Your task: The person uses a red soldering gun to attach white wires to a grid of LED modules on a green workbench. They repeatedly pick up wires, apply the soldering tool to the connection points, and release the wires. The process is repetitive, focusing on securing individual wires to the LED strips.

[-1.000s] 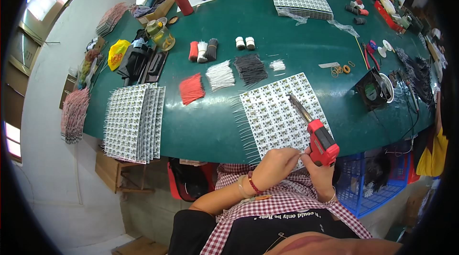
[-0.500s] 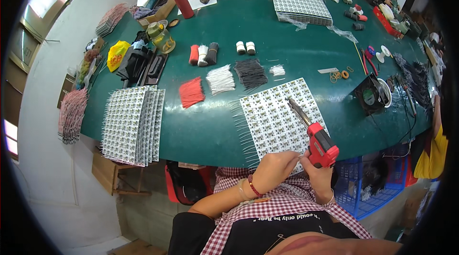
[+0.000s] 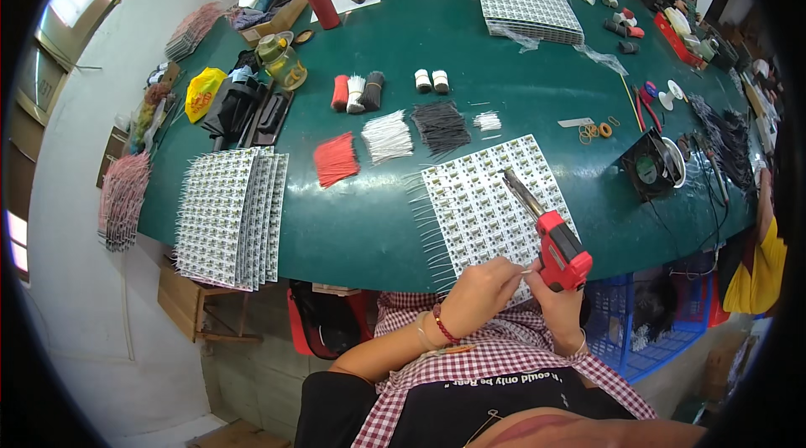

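Observation:
A panel of small white circuit boards (image 3: pixel 470 188) lies on the green table in front of me, with white wires sticking out along its left edge. My right hand (image 3: pixel 556 303) is wrapped round a red and black soldering gun (image 3: pixel 561 246), whose long metal nose points away over the panel. Beside it, my left hand (image 3: pixel 487 284) is closed in a pinch at the panel's near edge, close to the right thumb. A thin pale piece, perhaps a wire, shows at its fingertips. Beyond the panel lie piles of red wires (image 3: pixel 337 160), white wires (image 3: pixel 387 136) and black wires (image 3: pixel 440 128).
A stack of board panels (image 3: pixel 220 217) stands at the left. Bundled wires (image 3: pixel 356 94), a jar (image 3: pixel 284 63) and a red flask (image 3: pixel 318 0) are farther off. To the right sit a small fan (image 3: pixel 651 165) and rubber bands (image 3: pixel 594 132). Other people work across the table.
The gun and both hands have shifted very slightly; the pinch and the grip look the same. The view has moved a little.

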Demonstrator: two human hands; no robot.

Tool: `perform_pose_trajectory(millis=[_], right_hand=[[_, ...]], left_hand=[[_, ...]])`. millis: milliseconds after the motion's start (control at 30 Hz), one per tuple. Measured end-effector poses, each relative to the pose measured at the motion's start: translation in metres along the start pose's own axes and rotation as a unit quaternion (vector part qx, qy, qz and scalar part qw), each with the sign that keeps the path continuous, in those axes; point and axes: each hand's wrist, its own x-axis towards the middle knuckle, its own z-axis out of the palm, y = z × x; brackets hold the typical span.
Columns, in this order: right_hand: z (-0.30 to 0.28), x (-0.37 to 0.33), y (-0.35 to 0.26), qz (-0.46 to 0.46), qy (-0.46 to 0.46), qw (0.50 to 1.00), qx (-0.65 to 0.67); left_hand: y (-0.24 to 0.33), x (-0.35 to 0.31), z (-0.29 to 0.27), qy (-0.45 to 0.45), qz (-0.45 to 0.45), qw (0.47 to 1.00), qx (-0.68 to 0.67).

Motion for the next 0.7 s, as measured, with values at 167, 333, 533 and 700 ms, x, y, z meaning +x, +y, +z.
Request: perform_pose_trajectory(millis=[167, 333, 533, 700], right_hand=[[0.002, 0.0, -0.002, 0.009, 0.001, 1.0, 0.003], [0.002, -0.001, 0.002, 0.015, 0.007, 1.0, 0.02], [0.001, -0.004, 0.007, 0.011, -0.011, 0.999, 0.042], [-0.004, -0.002, 0.003, 0.022, -0.023, 0.999, 0.028]], left_hand=[[-0.005, -0.003, 0.002, 0.022, 0.005, 0.999, 0.033], [-0.005, -0.005, 0.003, 0.032, 0.002, 0.998, 0.055], [-0.002, -0.004, 0.001, 0.027, 0.014, 0.997, 0.07], [0.001, -0.004, -0.002, -0.013, -0.002, 0.995, 0.1]])
